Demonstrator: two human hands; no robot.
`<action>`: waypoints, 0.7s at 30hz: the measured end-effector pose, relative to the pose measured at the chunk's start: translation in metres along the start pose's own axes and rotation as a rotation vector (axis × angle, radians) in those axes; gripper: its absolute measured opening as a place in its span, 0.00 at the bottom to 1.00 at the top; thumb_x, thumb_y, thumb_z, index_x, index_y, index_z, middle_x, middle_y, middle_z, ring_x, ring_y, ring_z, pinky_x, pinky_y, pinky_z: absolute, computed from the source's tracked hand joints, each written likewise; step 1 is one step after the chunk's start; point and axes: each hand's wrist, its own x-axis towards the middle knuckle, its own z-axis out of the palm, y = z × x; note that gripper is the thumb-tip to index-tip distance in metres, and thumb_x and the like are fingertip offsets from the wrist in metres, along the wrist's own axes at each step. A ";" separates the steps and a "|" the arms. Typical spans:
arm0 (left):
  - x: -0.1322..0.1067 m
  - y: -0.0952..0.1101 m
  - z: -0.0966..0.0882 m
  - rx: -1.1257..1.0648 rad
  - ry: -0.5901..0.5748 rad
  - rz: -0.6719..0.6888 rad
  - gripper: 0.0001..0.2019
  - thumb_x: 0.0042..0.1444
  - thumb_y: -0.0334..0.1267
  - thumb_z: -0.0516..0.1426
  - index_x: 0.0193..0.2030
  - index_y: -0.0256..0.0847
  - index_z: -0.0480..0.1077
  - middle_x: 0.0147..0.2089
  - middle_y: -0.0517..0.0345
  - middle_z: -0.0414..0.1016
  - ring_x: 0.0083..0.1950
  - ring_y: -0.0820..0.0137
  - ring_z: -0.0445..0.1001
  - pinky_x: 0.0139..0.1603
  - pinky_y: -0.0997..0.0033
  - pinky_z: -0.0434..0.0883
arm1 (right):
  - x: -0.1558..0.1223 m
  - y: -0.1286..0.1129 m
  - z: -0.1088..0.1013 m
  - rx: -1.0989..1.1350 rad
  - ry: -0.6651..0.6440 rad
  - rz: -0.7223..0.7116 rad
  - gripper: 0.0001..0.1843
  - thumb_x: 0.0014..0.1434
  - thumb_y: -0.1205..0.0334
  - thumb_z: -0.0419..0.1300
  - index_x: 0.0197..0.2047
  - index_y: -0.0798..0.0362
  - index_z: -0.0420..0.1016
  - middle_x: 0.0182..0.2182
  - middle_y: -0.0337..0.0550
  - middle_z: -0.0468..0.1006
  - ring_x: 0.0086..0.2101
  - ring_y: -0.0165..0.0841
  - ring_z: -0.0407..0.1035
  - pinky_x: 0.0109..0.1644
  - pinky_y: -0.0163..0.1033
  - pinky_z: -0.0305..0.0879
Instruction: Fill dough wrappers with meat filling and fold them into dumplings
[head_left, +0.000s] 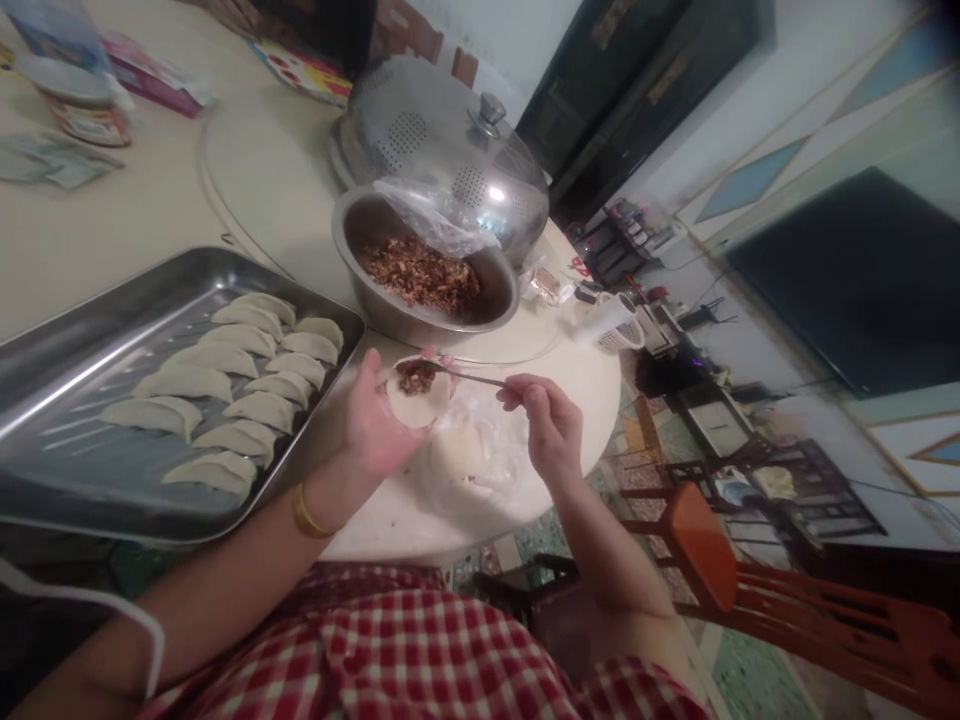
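Note:
On the palm of my left hand (369,420) rests a round dumpling wrapper (417,408), its edge held by the fingers. Dark minced filling (415,376) lies on the wrapper's upper part. My right hand (550,420) grips a thin metal spoon (480,378) by the handle, and its tip touches the filling. Just beyond my hands stands a steel bowl (352,285) of chopped filling, a clear plastic bag draped over its far rim. Below the wrapper, a pale stack of wrappers (456,450) sits on plastic film.
To the left, a steel tray (90,440) holds several folded dumplings (217,358) in two rows. Behind the bowl is a large perforated steel dome lid (442,130). A jar (79,100) stands far left; a white basket (611,322) is right. An orange chair (701,545) stands beside the table.

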 end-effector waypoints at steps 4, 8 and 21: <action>-0.001 0.000 0.001 -0.019 0.001 0.022 0.29 0.71 0.52 0.43 0.65 0.29 0.66 0.41 0.45 0.83 0.44 0.59 0.82 0.48 0.62 0.79 | -0.001 0.010 -0.004 0.094 0.059 0.051 0.19 0.64 0.42 0.58 0.39 0.49 0.78 0.29 0.42 0.82 0.30 0.33 0.77 0.34 0.40 0.75; -0.001 0.001 0.002 -0.002 -0.023 0.019 0.30 0.71 0.52 0.43 0.64 0.27 0.66 0.41 0.43 0.83 0.45 0.57 0.82 0.45 0.62 0.80 | -0.003 0.013 -0.008 0.082 0.074 0.045 0.20 0.65 0.42 0.56 0.40 0.49 0.78 0.30 0.43 0.82 0.30 0.34 0.77 0.35 0.41 0.75; -0.001 0.003 0.000 -0.013 -0.017 0.029 0.31 0.70 0.54 0.43 0.64 0.29 0.66 0.52 0.37 0.79 0.52 0.58 0.80 0.46 0.64 0.79 | -0.020 -0.011 -0.017 -0.126 0.063 -0.290 0.13 0.70 0.57 0.53 0.42 0.48 0.80 0.29 0.42 0.81 0.30 0.33 0.76 0.32 0.40 0.73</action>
